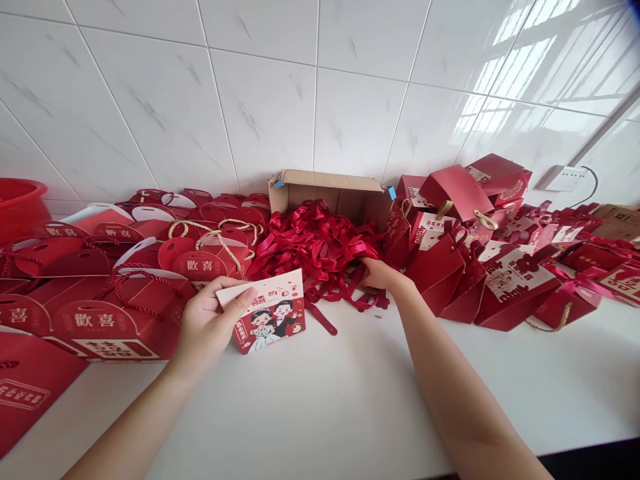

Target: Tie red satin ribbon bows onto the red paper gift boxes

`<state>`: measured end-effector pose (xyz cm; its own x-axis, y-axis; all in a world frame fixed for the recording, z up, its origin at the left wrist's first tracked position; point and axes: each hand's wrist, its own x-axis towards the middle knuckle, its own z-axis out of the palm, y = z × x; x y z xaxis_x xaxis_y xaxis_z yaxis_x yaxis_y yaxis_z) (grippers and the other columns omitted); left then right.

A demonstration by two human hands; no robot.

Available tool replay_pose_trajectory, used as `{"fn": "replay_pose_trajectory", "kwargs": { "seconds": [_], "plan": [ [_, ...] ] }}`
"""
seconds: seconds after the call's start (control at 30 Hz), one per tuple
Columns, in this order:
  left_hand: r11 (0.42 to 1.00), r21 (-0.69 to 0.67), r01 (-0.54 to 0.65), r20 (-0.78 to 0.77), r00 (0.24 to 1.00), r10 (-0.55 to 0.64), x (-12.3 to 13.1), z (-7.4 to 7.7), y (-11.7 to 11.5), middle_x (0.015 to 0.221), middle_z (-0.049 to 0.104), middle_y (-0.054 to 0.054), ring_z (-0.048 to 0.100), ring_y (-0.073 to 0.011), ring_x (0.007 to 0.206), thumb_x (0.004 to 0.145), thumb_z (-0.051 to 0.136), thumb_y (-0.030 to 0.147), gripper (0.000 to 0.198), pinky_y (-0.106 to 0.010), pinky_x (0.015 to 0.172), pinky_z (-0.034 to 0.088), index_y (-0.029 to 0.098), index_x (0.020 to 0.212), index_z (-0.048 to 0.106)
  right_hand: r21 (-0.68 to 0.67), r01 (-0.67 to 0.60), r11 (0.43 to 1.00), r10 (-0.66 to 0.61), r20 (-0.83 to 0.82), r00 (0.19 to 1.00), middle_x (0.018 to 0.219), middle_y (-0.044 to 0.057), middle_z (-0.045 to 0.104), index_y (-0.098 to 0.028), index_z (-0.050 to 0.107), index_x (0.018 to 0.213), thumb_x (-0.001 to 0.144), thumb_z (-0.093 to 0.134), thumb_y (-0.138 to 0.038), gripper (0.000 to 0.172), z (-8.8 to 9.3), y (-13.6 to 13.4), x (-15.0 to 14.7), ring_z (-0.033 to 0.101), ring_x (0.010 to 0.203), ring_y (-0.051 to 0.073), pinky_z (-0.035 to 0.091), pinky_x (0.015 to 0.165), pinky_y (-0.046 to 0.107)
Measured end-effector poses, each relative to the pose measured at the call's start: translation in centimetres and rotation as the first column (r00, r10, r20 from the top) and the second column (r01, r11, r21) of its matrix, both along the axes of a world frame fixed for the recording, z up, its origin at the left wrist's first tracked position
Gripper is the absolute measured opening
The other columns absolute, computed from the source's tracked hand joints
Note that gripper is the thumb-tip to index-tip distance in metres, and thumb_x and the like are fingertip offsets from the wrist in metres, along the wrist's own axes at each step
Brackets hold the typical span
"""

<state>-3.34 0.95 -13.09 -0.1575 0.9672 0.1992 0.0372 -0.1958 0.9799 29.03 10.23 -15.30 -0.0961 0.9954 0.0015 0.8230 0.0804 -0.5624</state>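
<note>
My left hand (207, 320) is closed on the left edge of a small wedding gift box (273, 317), thumb on its front. The box is white above and red below, printed with a cartoon bride and groom, and is held tilted just above the white table. My right hand (376, 275) reaches into the right front edge of a heap of dark red satin ribbons (320, 243). Its fingertips are hidden among the ribbons, so any grip there is not visible.
Behind the ribbons stands an opened cardboard carton (330, 181) against the tiled wall. Red gift boxes with cord handles (120, 320) crowd the left side. More red boxes (515, 283) are packed at right. A red basin (23, 203) stands far left.
</note>
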Motion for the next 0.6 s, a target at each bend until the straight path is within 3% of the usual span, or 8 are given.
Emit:
{"fn": "replay_pose_trajectory", "kwargs": {
  "seconds": [0.13,0.27,0.37,0.47,0.6],
  "plan": [
    [0.999,-0.028,0.018,0.021,1.000,-0.018,0.1,0.1,-0.1,0.074,0.070,0.001,0.064,-0.0154,0.068,0.065,0.078,0.040,0.033,-0.022,0.059,0.052,0.020,0.084,0.060,-0.093,0.045,0.995,-0.043,0.018,0.999,0.094,0.009,0.069,-0.019,0.052,0.125,0.063,0.072,-0.013,0.066,0.3,-0.4,0.8,0.065,0.073,0.020,0.050,0.059,0.026],
    [0.999,-0.032,0.017,0.025,1.000,-0.017,0.1,0.2,-0.1,0.077,0.070,0.000,0.065,-0.0161,0.070,0.065,0.078,0.040,0.034,-0.022,0.061,0.053,0.019,0.084,0.060,-0.181,0.104,0.978,-0.099,0.034,0.995,0.082,0.007,0.070,-0.017,0.061,0.108,0.070,0.066,-0.018,0.038,0.4,-0.5,1.4,0.063,0.059,0.017,0.048,0.052,0.026],
    [1.000,-0.019,0.019,0.010,1.000,-0.019,0.1,0.1,0.0,0.078,0.071,0.000,0.066,-0.0174,0.072,0.066,0.078,0.040,0.034,-0.023,0.061,0.053,0.019,0.085,0.060,-0.201,0.135,0.970,-0.130,0.040,0.991,0.081,0.008,0.070,-0.017,0.065,0.094,0.074,0.063,-0.022,0.021,0.5,-0.4,2.0,0.063,0.060,0.017,0.046,0.051,0.025],
    [1.000,-0.021,0.018,0.009,1.000,-0.017,0.1,0.1,0.0,0.077,0.071,0.000,0.066,-0.0172,0.071,0.065,0.078,0.041,0.035,-0.023,0.060,0.053,0.019,0.085,0.060,-0.192,0.151,0.970,-0.144,0.052,0.988,0.083,0.007,0.070,-0.018,0.066,0.086,0.074,0.066,-0.029,0.017,0.8,-0.5,2.6,0.062,0.065,0.017,0.045,0.052,0.024],
    [0.999,-0.037,0.024,0.029,0.999,-0.023,0.1,0.1,-0.1,0.076,0.071,0.000,0.066,-0.0163,0.069,0.065,0.079,0.040,0.035,-0.022,0.059,0.053,0.019,0.085,0.059,-0.221,0.158,0.963,-0.145,0.075,0.987,0.068,0.005,0.065,-0.018,0.064,0.071,0.072,0.068,-0.039,0.022,1.3,-0.6,3.2,0.057,0.055,0.016,0.043,0.048,0.027]
  ]
}}
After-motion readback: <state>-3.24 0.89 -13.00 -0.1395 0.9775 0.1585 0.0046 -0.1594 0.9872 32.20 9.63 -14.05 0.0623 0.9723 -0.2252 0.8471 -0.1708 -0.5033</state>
